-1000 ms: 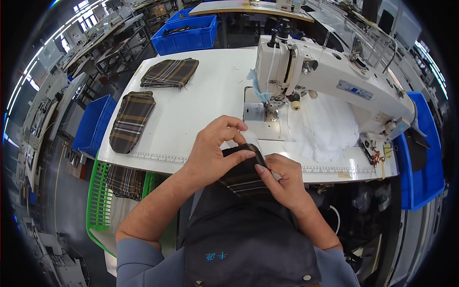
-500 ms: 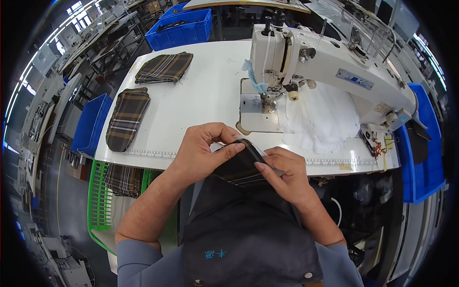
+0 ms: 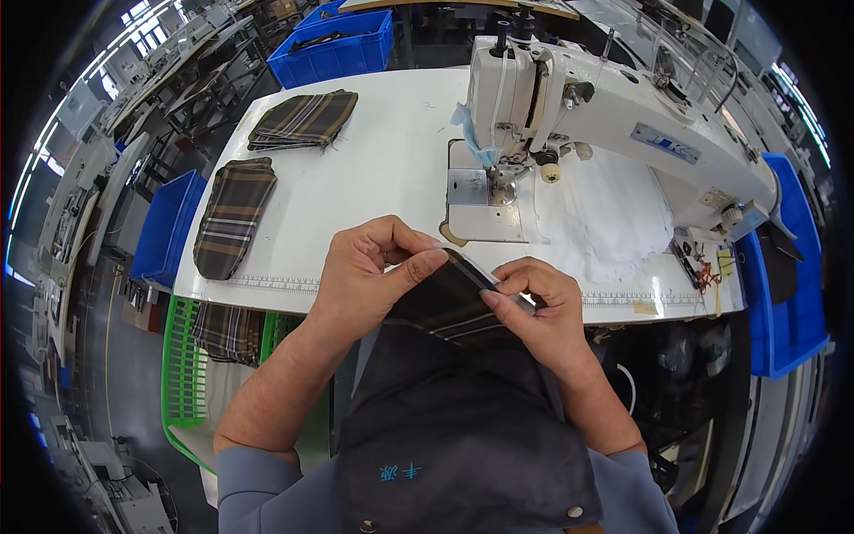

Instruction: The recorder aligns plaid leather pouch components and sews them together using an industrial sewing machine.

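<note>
A dark plaid fabric piece (image 3: 449,298) with a white layer along its upper edge is stretched between my hands, at the table's front edge. My left hand (image 3: 378,267) pinches its upper left corner between thumb and fingers. My right hand (image 3: 538,307) pinches the edge farther right, thumb on top. The lower part of the piece hangs over my dark apron (image 3: 463,427). Beyond my hands stands a white sewing machine (image 3: 614,107), its needle area (image 3: 503,182) in front of a pale blue cloth scrap (image 3: 474,138).
Two stacks of plaid pieces, one near (image 3: 233,218) and one far (image 3: 304,120), lie on the left of the white table (image 3: 374,169). White fabric pieces (image 3: 609,214) lie beneath the machine arm. A green basket (image 3: 185,374) with plaid pieces stands lower left; a blue bin (image 3: 783,294) stands right.
My right hand has shifted slightly right and up along the edge, drawing the fabric straighter. My left hand has risen a little, and more of the plaid shows.
</note>
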A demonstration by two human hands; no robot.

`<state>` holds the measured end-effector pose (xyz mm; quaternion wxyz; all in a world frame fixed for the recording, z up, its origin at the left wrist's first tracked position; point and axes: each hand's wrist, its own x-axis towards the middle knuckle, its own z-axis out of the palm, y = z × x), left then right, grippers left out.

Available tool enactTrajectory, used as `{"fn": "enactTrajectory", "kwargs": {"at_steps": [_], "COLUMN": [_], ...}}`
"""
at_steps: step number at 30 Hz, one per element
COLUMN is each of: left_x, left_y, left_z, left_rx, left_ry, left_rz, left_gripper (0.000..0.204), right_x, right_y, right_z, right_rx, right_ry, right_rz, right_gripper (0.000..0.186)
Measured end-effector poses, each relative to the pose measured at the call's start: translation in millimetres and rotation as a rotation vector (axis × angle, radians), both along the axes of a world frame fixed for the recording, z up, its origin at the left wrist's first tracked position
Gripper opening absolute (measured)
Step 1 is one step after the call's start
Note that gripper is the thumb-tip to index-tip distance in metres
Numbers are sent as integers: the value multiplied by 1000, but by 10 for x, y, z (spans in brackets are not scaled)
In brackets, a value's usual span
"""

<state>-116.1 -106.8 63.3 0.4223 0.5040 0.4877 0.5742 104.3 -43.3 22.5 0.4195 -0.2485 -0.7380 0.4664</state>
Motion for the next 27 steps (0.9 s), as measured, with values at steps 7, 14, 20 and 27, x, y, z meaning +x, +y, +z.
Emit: {"fn": "enactTrajectory", "kwargs": {"at_steps": [7,14,20,27], "left_x": [18,30,-9,-101], "left_y": [-27,-19,-32,39], "left_z": [-19,-32,-13,20], "left_rx": [131,161,112,-106], "left_ry": [191,200,240,139], "left_rz": [99,111,90,16], "left_gripper": [11,13,14,17], "right_x": [-30,-25,-33,-55], "right_y": [4,-1,-1,-3], "right_z": [-32,-19,-32,-56], "right_rx": [-25,-31,-47,-84], "right_ry": [44,38,37,36], "right_rz": [9,16,18,28], "right_gripper": [9,10,12,12]}}
